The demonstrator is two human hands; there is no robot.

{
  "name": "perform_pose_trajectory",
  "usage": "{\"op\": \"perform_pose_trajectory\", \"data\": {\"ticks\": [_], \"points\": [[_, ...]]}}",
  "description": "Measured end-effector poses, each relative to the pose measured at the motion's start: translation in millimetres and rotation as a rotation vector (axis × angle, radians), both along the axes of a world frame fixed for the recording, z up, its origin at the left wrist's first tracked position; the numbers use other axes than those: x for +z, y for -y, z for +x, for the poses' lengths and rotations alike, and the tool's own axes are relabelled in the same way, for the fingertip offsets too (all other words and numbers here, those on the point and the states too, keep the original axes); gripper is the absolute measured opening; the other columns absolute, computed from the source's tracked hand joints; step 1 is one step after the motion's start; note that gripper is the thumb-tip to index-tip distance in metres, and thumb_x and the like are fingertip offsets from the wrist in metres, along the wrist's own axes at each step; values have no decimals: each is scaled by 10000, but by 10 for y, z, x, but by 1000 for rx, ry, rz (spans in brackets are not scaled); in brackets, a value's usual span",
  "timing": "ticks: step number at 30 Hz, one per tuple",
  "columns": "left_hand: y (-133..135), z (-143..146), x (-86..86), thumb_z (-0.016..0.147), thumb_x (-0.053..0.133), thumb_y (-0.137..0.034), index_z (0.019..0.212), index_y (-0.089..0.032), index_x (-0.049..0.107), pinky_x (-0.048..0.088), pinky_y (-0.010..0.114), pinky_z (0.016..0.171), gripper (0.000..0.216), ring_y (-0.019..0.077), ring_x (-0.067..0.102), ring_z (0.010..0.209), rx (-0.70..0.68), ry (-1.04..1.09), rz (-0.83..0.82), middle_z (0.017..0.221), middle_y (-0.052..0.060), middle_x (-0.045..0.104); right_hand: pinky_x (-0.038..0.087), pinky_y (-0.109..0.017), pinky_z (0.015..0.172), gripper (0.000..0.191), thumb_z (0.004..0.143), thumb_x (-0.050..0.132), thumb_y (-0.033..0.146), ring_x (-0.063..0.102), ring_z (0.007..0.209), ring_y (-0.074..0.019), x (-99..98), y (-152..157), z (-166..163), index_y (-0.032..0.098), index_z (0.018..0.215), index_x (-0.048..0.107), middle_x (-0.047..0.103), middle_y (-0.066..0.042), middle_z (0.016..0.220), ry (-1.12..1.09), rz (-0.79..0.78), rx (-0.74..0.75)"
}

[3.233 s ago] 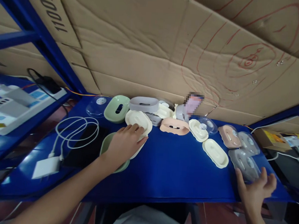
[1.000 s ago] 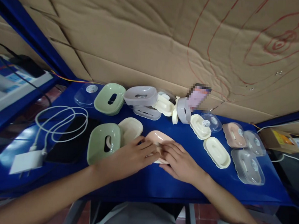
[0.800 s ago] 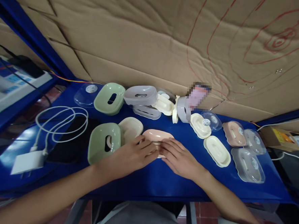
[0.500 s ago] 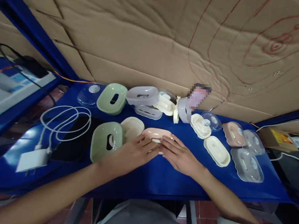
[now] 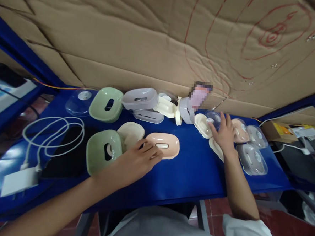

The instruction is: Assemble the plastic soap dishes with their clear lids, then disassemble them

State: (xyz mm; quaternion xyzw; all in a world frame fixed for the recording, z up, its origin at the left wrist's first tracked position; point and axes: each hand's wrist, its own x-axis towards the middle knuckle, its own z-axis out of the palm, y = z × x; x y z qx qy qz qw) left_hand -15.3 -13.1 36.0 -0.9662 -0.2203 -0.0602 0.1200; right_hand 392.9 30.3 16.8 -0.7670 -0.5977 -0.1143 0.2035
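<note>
A peach soap dish (image 5: 171,144) with a slot in its middle lies on the blue table. My left hand (image 5: 141,157) has its curled fingers on the dish's left front edge, gripping it there; the fingertips are partly hidden. Over at the right, my right hand (image 5: 225,133) is spread, thumb and fingers apart, at a clear lid (image 5: 212,117) with a round sticker. Whether it touches the lid I cannot tell. Below that hand a cream tray (image 5: 216,149) is partly covered, and another cream tray (image 5: 202,126) lies beside the lid.
Green dishes (image 5: 102,105) and grey dishes (image 5: 139,100) stand along the cardboard wall (image 5: 111,40). Another green dish (image 5: 95,151) sits left of my left hand, by a cream piece (image 5: 134,132). A white charger (image 5: 20,181) with cable lies left. Lidded dishes (image 5: 252,159) are at right.
My right hand has left the peach dish and moved right to the clear lid, its fingers opening. My left hand stays at the dish. The view has shifted slightly.
</note>
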Motion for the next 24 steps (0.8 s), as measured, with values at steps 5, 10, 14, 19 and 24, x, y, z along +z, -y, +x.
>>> {"op": "perform_pose_trajectory", "data": {"ticks": [5,10,14,19,24], "points": [[-4,-9,-14,1006,562,-95,1232,-178,640,479,468,1083,252,312,609,1302,-17,-19,3,1243,112,688,462,-674,1121,847,968,475,773,497,1462,-446,-107,-16,-83,178,1570,480,478,-233,1627,-67,-144,-53],[-31,-21,-38,1021,561,-125,1211,-192,639,473,467,1083,216,306,606,1307,-25,-1,-27,1237,106,690,391,-711,1164,696,1049,374,679,530,1423,-422,26,111,60,215,1539,542,601,-201,1502,-10,-177,9],[-57,-31,-57,1004,562,-101,1221,-209,646,457,465,1097,256,294,619,1281,-32,31,-80,1242,96,696,311,-717,1226,752,996,516,694,368,1564,-428,59,206,342,298,1631,438,414,-163,1690,-10,-308,250],[-93,-35,-47,964,567,-51,1260,-211,651,418,491,1152,347,297,617,1284,-32,80,-141,1235,91,705,367,-708,1196,744,999,564,657,346,1581,-420,-4,182,400,345,1652,391,359,-139,1726,-53,-329,376],[-117,-13,0,984,569,-78,1225,-216,661,437,490,1139,293,295,624,1260,-42,75,-145,1219,87,710,360,-743,1173,834,863,729,724,455,1459,-476,-49,162,345,310,1562,540,470,-178,1587,10,-198,234]]}}
